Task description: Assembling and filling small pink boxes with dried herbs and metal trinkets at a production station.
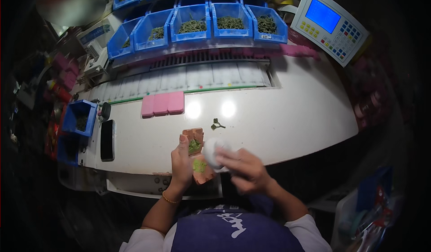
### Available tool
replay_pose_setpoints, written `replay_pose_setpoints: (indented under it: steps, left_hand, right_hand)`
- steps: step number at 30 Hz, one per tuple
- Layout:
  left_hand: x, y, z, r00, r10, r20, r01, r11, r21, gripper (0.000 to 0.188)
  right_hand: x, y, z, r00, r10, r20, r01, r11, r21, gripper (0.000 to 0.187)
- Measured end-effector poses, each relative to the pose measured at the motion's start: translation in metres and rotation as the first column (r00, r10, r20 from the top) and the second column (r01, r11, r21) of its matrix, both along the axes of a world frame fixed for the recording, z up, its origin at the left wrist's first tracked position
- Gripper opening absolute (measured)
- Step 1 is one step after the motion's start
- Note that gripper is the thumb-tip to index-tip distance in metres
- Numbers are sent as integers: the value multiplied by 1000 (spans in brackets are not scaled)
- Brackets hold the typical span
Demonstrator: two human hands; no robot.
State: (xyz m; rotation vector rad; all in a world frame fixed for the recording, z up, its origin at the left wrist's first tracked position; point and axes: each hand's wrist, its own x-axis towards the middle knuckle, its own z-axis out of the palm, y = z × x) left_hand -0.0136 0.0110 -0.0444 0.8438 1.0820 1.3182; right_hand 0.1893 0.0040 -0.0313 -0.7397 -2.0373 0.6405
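My left hand (pixel 182 164) grips an orange-brown two-part mold (pixel 194 132) at the table's front edge, thumb on its upper half. The mold lies opened, one half above the other, with bright green patches on the inner faces. Just to its right, my right hand (pixel 246 166) is closed on a round white pad or pouch (pixel 214 153). Motion blurs the pad, so I cannot tell its exact kind or whether it touches the mold. A small dark green branched piece (pixel 217 124) lies on the table beyond the hands.
Three pink blocks (pixel 163 104) sit together on the white table (pixel 287 121). A black phone (pixel 107 140) and a blue bin (pixel 80 117) are at the left. Behind stand blue bins (pixel 193 35) of dark green pieces and a keypad console (pixel 330 25). A drawer (pixel 134 184) is below the front edge.
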Motion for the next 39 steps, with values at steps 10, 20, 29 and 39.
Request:
replay_pose_setpoints:
  steps: [10,20,29,39]
  left_hand:
    - [-25,-1,-1,997,-68,48,76,981,-181,62]
    - [-5,-15,-13,930,-143,-339,196,972,128,48]
    - [-10,-16,-13,830,-3,-558,208,929,305,29]
    - [-13,-20,-12,968,-194,-160,223,955,196,26]
  right_hand:
    - [31,9,10,923,-211,322,193,977,88,56]
    - [-34,1,-24,932,-213,-293,-87,654,-752,38]
    - [-29,6,-34,938,-197,-284,25,858,-514,22]
    - [-29,3,-37,906,-149,-397,-113,817,-566,20]
